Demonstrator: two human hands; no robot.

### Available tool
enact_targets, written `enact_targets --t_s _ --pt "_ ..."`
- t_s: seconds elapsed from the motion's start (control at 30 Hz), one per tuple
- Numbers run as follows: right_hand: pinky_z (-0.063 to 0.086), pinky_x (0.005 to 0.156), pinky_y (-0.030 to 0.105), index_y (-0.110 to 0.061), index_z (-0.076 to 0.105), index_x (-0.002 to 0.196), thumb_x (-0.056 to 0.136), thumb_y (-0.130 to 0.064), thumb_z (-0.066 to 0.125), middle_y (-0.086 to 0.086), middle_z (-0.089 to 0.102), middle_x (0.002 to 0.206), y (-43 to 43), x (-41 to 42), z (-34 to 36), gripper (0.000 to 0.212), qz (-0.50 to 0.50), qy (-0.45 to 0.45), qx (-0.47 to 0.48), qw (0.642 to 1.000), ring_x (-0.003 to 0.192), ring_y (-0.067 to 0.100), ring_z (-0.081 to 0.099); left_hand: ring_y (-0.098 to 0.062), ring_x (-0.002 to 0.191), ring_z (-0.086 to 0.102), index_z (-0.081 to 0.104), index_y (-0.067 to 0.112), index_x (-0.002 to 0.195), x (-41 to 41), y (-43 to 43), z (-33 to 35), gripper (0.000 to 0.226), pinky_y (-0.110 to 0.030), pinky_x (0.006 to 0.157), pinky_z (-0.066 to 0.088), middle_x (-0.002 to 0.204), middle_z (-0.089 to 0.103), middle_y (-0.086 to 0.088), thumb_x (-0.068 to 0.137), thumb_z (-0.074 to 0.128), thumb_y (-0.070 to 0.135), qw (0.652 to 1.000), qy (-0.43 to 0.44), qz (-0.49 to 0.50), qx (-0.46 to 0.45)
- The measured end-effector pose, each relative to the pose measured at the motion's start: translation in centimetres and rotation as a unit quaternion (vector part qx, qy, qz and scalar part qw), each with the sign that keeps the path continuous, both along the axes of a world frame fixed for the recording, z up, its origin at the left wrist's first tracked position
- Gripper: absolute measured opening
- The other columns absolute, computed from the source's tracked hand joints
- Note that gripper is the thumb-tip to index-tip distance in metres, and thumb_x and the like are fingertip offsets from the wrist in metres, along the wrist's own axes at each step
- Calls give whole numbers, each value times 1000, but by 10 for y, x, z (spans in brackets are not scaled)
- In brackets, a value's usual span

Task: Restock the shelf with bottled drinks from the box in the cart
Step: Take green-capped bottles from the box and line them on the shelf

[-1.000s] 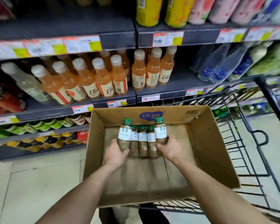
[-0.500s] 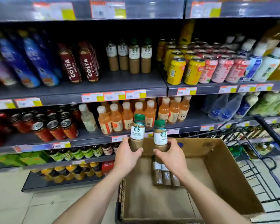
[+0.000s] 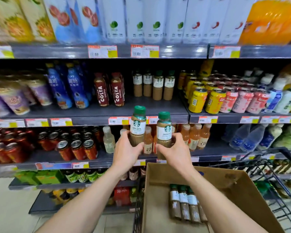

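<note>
My left hand (image 3: 127, 153) grips the lower part of a green-capped caffe latte bottle (image 3: 138, 122), held upright. My right hand (image 3: 175, 151) grips a second latte bottle (image 3: 164, 127) the same way, just to the right. Both bottles hang in front of the shelf edge (image 3: 91, 121), below a row of matching latte bottles (image 3: 154, 84) that stand far back on that shelf. The cardboard box (image 3: 238, 187) sits in the black wire cart (image 3: 286, 167) at lower right, with three latte bottles (image 3: 183, 199) lying in it.
Costa coffee bottles (image 3: 109, 89) stand left of the latte row and yellow and pink cans (image 3: 215, 100) to its right. Bare shelf surface lies in front of the latte row. Orange drink bottles fill the shelf below, behind my hands. Cartons line the top shelf.
Both hands took one bottle each out of the box and raised them up toward the latte shelf. My view tilted upward from the box to the shelves.
</note>
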State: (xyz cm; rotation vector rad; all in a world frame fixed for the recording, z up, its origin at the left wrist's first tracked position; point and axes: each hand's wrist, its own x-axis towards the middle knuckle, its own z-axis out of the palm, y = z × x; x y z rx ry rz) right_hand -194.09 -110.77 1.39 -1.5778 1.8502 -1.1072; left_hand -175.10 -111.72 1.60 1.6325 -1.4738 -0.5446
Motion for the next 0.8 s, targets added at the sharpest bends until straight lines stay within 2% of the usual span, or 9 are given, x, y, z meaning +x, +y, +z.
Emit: enact_targets --t_s 0.1,0.23,0.33,0.43,0.53,0.67,0.8 --pt "57 79 38 -35 46 112 68 -59 77 -15 65 106 -23 -1 21 59 12 14 -28 999 96 10 65 -10 100 58 45 31 117 4 -21 18 54 -28 80 45 108 60 12 76 79 35 1000 7 16 -15" --pt "56 80 38 -36 46 110 68 -60 76 -16 63 103 -55 -1 47 56 19 31 -60 998 97 10 64 -9 93 49 39 31 109 7 -48 40 53 -28 77 39 99 52 14 75 80 32 998 -7 43 -37" --pt "55 84 42 -33 49 114 69 -57 76 -11 66 107 -83 2 64 58 24 36 -76 996 103 14 62 -14 100 52 42 25 117 12 -69 51 53 -33 81 42 113 59 4 78 78 31 998 -17 49 -35" --pt "55 86 45 -31 48 119 70 -56 76 -6 66 111 -113 8 75 62 30 37 -70 996 107 17 60 -25 113 56 43 20 123 17 -90 60 57 -42 93 47 122 61 -3 79 77 30 998 -23 55 -29" --pt "55 86 42 -28 48 122 71 -52 78 -4 66 111 -143 17 79 64 29 30 -65 997 106 19 62 -28 113 57 42 18 124 21 -110 63 57 -40 88 47 122 61 -5 80 76 31 997 -30 67 -26" --pt "52 77 36 -30 45 110 72 -49 80 -6 65 101 -181 31 73 55 14 19 -54 998 100 22 64 -27 107 59 41 16 121 27 -136 57 53 -36 78 45 117 61 -6 82 75 30 997 -22 61 -36" --pt "44 71 34 -27 41 105 74 -45 81 1 68 105 -219 42 59 54 7 29 -21 999 102 30 65 -22 103 58 40 23 116 32 -160 48 50 -38 79 47 113 58 2 82 75 34 997 -14 66 -34"
